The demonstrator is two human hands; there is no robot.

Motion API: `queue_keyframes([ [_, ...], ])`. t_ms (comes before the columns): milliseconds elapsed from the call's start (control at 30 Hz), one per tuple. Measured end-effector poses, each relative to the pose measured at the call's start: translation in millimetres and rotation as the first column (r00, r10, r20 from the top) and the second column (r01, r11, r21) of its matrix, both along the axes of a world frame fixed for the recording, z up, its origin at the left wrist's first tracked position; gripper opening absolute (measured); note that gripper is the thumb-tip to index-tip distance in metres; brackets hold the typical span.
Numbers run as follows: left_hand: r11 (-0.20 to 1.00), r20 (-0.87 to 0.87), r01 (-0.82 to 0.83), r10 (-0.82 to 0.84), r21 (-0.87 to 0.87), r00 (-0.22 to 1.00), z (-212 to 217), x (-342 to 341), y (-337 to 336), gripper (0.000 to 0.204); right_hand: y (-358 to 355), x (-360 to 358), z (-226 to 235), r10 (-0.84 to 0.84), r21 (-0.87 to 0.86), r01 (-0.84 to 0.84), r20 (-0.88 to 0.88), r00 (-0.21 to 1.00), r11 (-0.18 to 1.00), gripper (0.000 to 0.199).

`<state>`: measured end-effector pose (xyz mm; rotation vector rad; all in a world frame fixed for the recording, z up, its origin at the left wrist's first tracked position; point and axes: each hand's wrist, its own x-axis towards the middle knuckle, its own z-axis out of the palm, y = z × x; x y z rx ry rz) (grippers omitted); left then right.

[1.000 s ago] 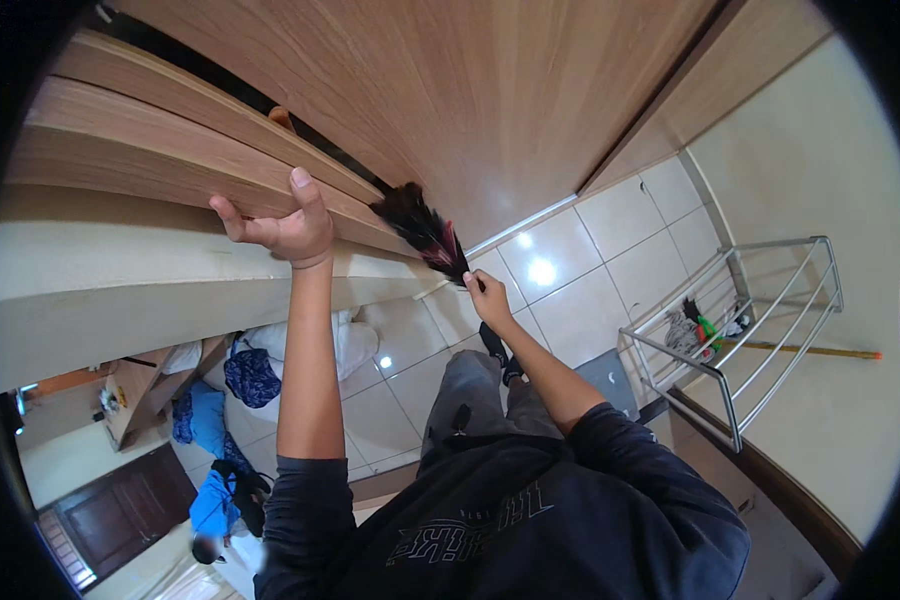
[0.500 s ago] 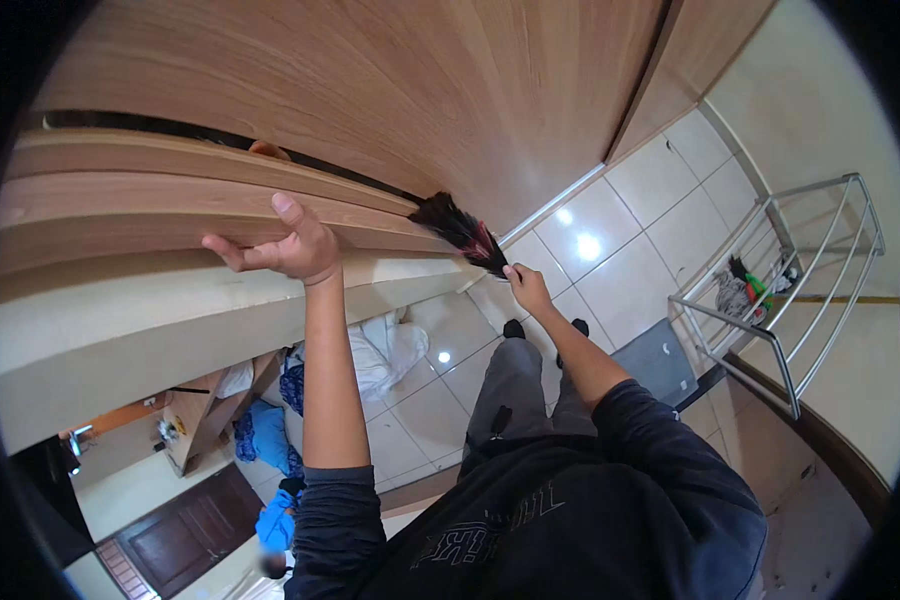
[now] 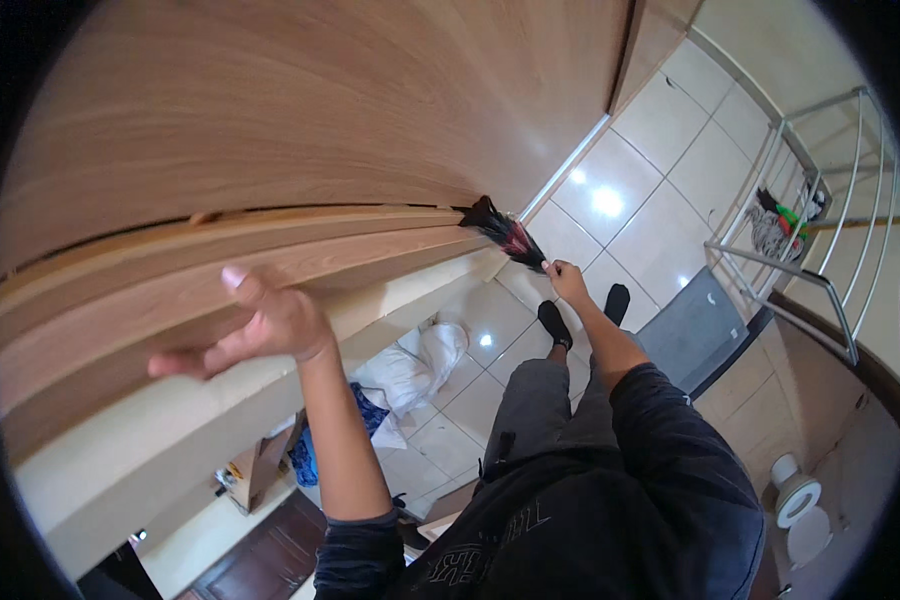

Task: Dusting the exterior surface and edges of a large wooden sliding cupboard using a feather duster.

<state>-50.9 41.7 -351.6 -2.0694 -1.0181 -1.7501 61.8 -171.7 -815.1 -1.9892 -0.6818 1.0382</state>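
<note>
My right hand (image 3: 568, 283) is closed around the near end of a feather duster (image 3: 507, 235) with dark and reddish feathers. Its far tip rests against the edge where a wooden door frame (image 3: 370, 232) meets a large wood-grain door panel (image 3: 300, 110). The handle is mostly hidden in my fist. My left hand (image 3: 275, 325) is raised with fingers and thumb spread, holding nothing. It overlaps the frame in the picture; I cannot tell whether it touches it.
Shiny tiles (image 3: 610, 200) cover the floor around my feet. To the right, a metal rack (image 3: 835, 285) juts out above a grey mat (image 3: 695, 330). White cloth (image 3: 420, 365) lies on the floor beyond the wall edge. A toilet (image 3: 798, 500) shows at lower right.
The whole view has turned and shifted. My left hand appears lower and farther left, still spread. The duster stays in my right hand, its tip still at the frame's edge.
</note>
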Motion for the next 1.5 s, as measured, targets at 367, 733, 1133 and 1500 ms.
queue_keyframes([
  [367,0.996,-0.03,0.081,-0.08,0.028,0.996,10,-13,6,0.089,6,-21,-93,-0.077,-0.284,0.064,-0.033,0.997,0.957,0.047],
  [733,0.983,0.116,0.182,-0.18,-0.002,0.977,-12,-3,11,0.089,24,-21,-161,-0.155,-0.412,0.155,0.033,0.987,0.898,0.028],
  [1133,0.977,0.076,0.206,-0.202,-0.051,0.976,-58,24,20,0.086,84,-24,-203,-0.056,-0.566,0.081,0.063,0.996,0.82,0.02],
  [1500,0.974,0.067,0.211,-0.207,-0.075,0.976,-54,3,22,0.085,61,-20,-155,0.045,-0.308,-0.006,0.119,0.992,0.951,0.018],
])
